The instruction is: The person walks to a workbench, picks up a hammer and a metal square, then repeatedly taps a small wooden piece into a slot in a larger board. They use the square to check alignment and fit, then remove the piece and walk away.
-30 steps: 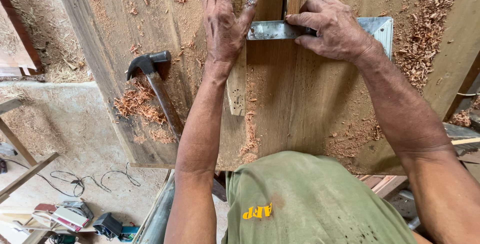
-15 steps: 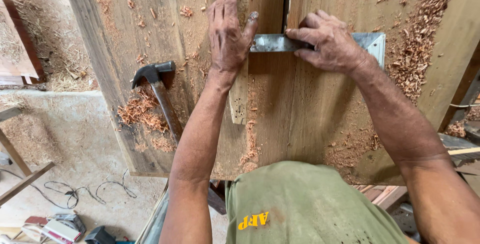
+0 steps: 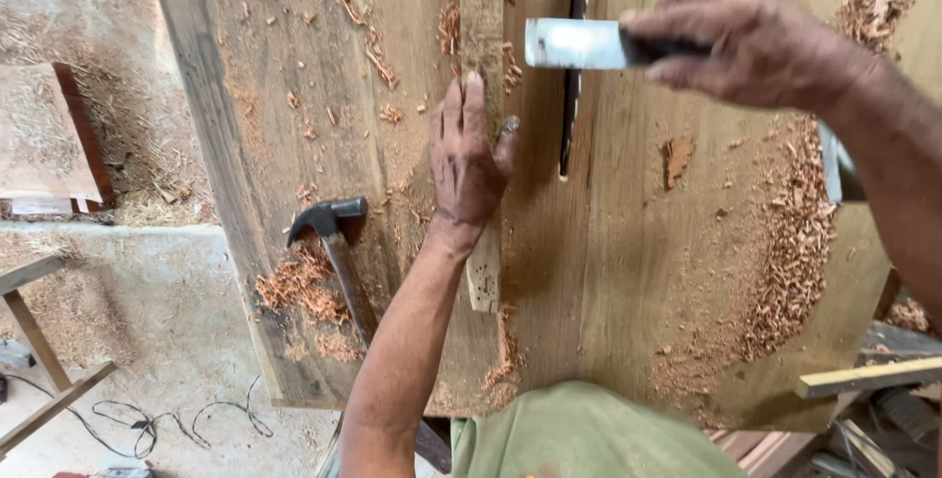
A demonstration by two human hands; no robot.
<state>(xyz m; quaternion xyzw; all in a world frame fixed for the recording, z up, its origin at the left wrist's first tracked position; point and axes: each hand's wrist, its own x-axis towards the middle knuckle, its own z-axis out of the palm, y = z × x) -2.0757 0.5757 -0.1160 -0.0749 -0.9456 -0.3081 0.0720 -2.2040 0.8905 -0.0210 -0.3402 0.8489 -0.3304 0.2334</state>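
Square: a metal try square, upper centre-right of the frame, lifted off the wood — its blade is blurred, and I cannot see it touching anything.
Right hand: fingers closed round the square's dark stock, upper right.
Left hand: flat and open on the plank, centre of frame, fingertips beside the narrow strip; it grips nothing.
Slot: a dark gap just right of that hand, already cut as far as I can see.
Shavings: heaped at lower right, so I judge much of the cutting done.
Left to do: from my seat I can't see any marking or checking finished.
Hammer: lying idle, left of centre.
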